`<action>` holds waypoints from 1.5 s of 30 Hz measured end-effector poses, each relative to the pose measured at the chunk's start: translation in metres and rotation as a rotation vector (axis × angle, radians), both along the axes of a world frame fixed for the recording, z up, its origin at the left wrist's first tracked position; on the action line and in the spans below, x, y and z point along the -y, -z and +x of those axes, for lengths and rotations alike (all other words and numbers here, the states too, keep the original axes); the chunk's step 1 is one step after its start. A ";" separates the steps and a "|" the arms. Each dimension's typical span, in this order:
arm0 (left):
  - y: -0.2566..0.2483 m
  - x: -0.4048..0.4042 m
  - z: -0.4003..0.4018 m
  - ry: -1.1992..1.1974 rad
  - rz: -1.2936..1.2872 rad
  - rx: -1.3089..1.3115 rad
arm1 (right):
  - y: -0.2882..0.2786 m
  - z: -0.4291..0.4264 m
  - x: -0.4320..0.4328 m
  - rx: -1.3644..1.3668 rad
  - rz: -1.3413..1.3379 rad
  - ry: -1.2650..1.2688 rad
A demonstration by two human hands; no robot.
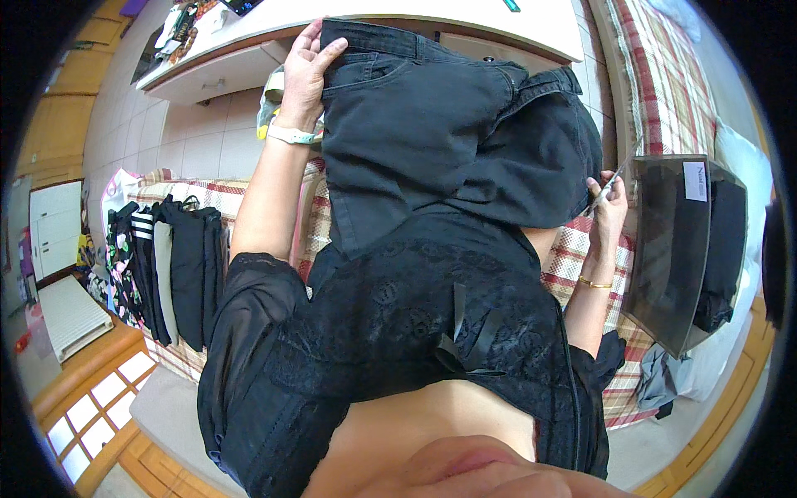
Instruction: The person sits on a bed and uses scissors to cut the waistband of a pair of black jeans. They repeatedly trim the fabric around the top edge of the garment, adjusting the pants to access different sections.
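A pair of black denim jeans (pixel 405 137) lies folded and creased across my lap, its fly and button toward the right. My left hand (pixel 309 68) grips the left end of the waistband between thumb and fingers. Beside the right edge of the jeans, my right hand (pixel 609 198) pinches a thin, flat, see-through piece (pixel 603 194), seen nearly edge-on. What that piece is, I cannot tell. Close to the right of this hand stands a smoky transparent storage box (pixel 663 249) with a white label, and folded black clothing (pixel 722 249) inside.
Several folded garments (pixel 187 274) stand in a row on the plaid-covered sofa (pixel 205 193) at left. In front is a white table (pixel 380 9) with an open drawer (pixel 218 75). A grey cloth (pixel 663 376) lies below the storage box.
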State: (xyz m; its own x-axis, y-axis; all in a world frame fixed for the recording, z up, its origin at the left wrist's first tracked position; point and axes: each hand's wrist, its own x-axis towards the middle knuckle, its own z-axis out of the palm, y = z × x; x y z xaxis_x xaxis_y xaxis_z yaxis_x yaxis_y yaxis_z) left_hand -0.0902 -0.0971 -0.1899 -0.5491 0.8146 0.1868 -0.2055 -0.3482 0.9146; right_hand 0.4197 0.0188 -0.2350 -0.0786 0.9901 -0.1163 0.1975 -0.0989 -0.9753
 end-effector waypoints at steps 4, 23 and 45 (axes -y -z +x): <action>-0.015 0.010 0.009 0.041 0.044 0.025 | 0.001 0.008 0.000 -0.056 0.077 0.020; 0.009 0.024 0.005 0.058 0.023 0.204 | -0.008 0.017 0.014 -0.086 0.107 0.040; -0.020 -0.035 -0.001 0.010 -0.313 -1.234 | -0.075 -0.012 -0.003 -0.023 0.427 0.072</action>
State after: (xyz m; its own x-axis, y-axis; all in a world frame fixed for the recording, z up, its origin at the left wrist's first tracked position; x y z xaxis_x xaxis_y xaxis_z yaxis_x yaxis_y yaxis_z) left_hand -0.0910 -0.0623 -0.1702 -0.1423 0.9195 0.3666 0.8358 -0.0868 0.5421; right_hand 0.4081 0.0214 -0.1600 -0.0054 0.9520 0.3060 0.1830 0.3018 -0.9356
